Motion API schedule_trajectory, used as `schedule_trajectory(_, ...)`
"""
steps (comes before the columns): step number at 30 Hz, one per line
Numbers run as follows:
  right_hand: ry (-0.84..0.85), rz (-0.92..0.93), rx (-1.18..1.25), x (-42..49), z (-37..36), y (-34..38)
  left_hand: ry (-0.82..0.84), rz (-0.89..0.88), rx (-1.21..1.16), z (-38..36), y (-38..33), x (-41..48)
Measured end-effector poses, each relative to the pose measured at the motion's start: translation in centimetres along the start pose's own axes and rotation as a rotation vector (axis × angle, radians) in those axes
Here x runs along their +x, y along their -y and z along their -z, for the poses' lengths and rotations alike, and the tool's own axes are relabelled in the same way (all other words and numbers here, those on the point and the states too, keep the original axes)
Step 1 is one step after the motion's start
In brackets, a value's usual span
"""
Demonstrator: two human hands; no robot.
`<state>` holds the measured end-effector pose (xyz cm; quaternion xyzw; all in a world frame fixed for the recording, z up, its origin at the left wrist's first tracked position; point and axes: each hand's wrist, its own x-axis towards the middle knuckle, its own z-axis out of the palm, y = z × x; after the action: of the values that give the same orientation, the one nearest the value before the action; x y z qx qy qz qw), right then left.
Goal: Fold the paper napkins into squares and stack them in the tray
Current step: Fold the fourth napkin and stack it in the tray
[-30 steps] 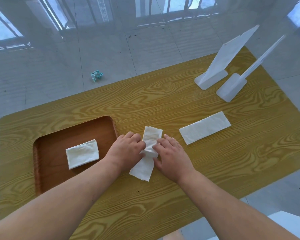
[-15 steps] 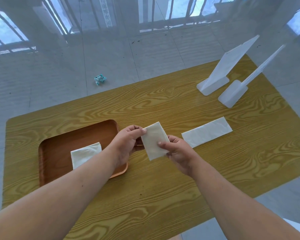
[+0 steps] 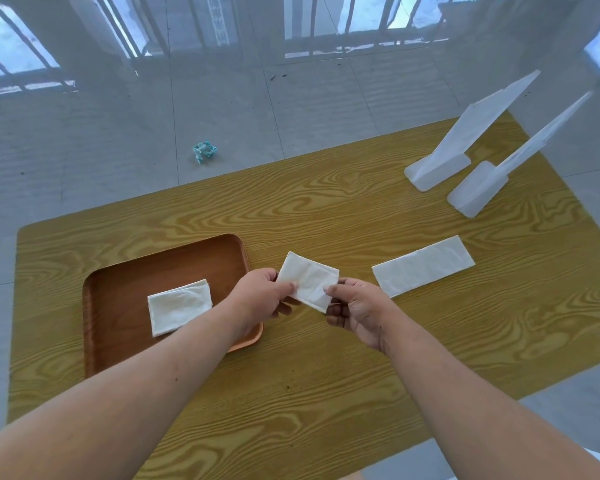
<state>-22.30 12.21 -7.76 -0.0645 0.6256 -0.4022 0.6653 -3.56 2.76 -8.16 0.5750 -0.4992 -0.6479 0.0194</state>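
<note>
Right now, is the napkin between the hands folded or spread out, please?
Folded: the held napkin is a compact, roughly square piece pinched by the left hand and right hand.

Looks like a bare staged room, not a lived-in home or a kitchen. Glossy grey tile floor reflects barred windows. One wood-grain table stands alone on it, two white plastic stands near its far right corner. Crumpled teal scrap lies on the floor beyond the table's far edge. No other furniture in view.
</note>
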Motion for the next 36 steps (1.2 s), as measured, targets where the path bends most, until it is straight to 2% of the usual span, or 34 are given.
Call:
schedule_trajectory(2, -0.017, -0.006, -0.137, 0.3, -0.7, -0.2, -0.03, 0.018, 0.039, 0.8, 0.2, -0.3)
schedule_trajectory(5, 0.003, 0.036, -0.29, 0.9, -2.6, 0.1, -0.171, -0.001, 0.106, 2.8, 1.0, -0.9)
schedule_trajectory(7, 0.023, 0.066, -0.344, 1.4, -4.4, 0.4, -0.237, -0.031, 0.04, 4.5, 1.4, -1.3)
schedule_trajectory(11, 0.03, 0.126, -0.468, 2.6, -9.2, 0.7, -0.231, -0.027, -0.143, 9.4, 2.8, -2.5)
schedule_trajectory(15, 0.051, 0.203, -0.722, 3.5, -14.1, 0.3, -0.28, 0.006, -0.187, 13.8, 5.4, -3.4)
schedule_trajectory(24, 0.049, 0.343, -1.296, 3.7, -19.8, -1.6, -0.498, 0.059, 0.365, 18.8, 10.5, -4.6)
schedule_trajectory(29, 0.026, 0.379, -1.438, 3.8, -20.4, -2.4, -0.537, 0.039, 0.485, 18.6, 10.6, -4.7)
schedule_trajectory(36, -0.023, 0.45, -1.538, 4.0, -20.6, -3.2, -0.571, 0.023, 0.535, 18.0, 10.4, -4.6)
